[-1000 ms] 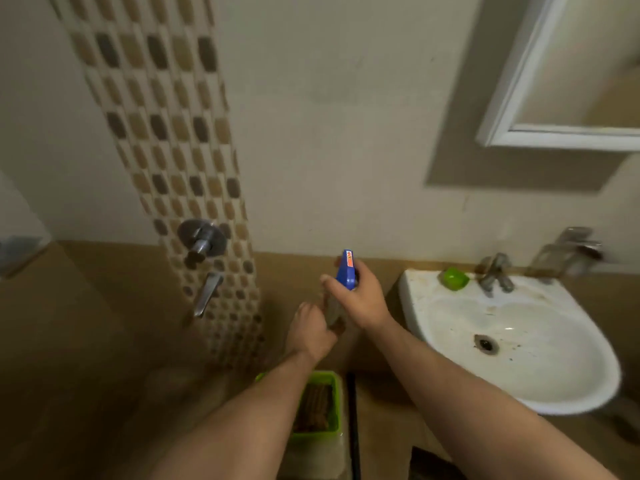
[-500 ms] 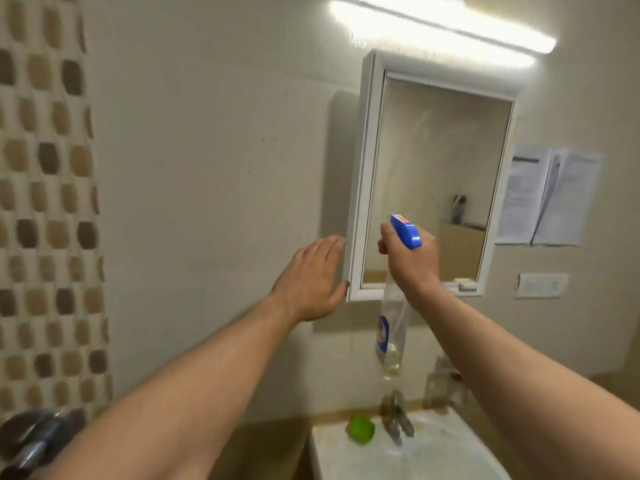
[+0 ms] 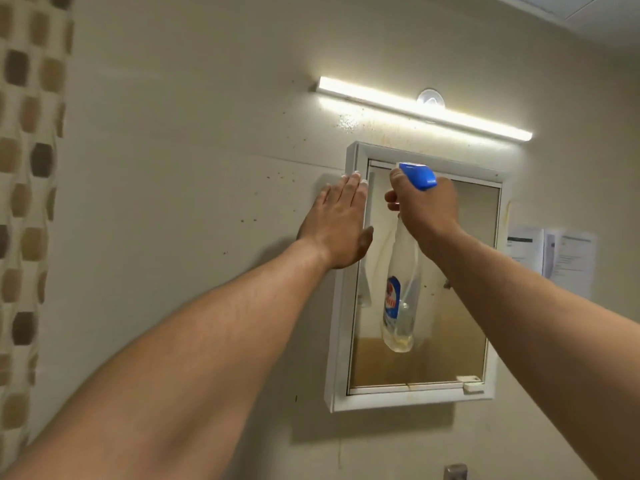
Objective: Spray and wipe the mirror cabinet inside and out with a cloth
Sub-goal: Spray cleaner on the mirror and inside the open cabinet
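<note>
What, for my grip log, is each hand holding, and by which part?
Right hand grips the spray bottle at its neck; left hand holds nothing, fingers straight.

The white rectangular mirror cabinet [image 3: 337, 341] has a smooth, semi-gloss frame that looks like plastic. Its mirror glass door [image 3: 443, 358] is glossy but smeared and speckled. The clear plastic spray bottle [image 3: 398, 306] is thin and translucent, with a glossy printed label and an opaque blue plastic trigger head [image 3: 419, 176] that is smooth and shiny. The beige wall [image 3: 190, 133] is smooth with a soft sheen, dotted with dark specks near the cabinet. The brown-and-tan mosaic tile strip [image 3: 24, 168] at the wall's left edge looks glazed. Two white paper sheets [image 3: 568, 258] are matt. A dull grey metal fitting [image 3: 455, 472] shows at the bottom.
</note>
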Demonstrator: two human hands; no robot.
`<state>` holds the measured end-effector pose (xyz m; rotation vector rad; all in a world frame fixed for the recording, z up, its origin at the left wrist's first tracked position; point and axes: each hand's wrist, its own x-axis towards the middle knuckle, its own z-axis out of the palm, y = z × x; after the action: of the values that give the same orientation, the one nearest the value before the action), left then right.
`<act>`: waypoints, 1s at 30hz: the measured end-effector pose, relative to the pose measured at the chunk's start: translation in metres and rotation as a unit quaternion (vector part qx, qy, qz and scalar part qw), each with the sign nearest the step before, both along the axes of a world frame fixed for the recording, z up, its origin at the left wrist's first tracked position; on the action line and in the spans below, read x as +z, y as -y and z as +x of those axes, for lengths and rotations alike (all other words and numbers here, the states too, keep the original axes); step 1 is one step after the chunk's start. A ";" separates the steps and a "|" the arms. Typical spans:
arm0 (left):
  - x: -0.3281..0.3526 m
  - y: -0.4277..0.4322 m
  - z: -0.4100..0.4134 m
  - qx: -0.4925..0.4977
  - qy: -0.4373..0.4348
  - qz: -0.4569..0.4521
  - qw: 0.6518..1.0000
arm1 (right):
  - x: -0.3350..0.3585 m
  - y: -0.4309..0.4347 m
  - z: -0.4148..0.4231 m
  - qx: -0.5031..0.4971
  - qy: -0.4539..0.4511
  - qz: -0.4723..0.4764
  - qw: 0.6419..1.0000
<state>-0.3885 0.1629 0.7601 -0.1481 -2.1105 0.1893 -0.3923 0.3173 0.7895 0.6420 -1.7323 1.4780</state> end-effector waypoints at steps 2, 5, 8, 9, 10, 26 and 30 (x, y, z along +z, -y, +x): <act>0.011 -0.001 -0.004 0.010 0.003 -0.006 1.000 | 0.010 0.002 -0.003 -0.005 0.004 -0.004 1.000; 0.022 -0.003 -0.010 0.016 0.018 -0.008 1.000 | 0.018 0.003 -0.008 -0.031 0.021 -0.012 0.999; 0.028 -0.006 -0.016 0.009 0.042 -0.006 0.999 | 0.019 -0.002 -0.013 -0.049 0.054 -0.009 0.997; 0.029 -0.006 -0.020 0.005 0.047 -0.003 0.999 | 0.019 -0.006 -0.016 -0.048 0.058 -0.009 0.997; 0.029 -0.006 -0.023 0.003 0.051 -0.003 0.999 | 0.019 -0.011 -0.019 -0.047 0.061 -0.011 0.997; 0.046 -0.010 -0.042 -0.025 0.018 -0.038 0.999 | 0.031 -0.098 -0.051 -0.134 0.079 -0.026 0.988; 0.045 -0.022 -0.049 -0.051 0.017 -0.040 0.998 | 0.026 -0.121 -0.061 -0.173 0.095 -0.089 0.976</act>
<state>-0.4374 0.1847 0.8052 -0.3087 -2.1239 0.2117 -0.4532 0.4382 0.8152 0.0987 -1.7231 1.4576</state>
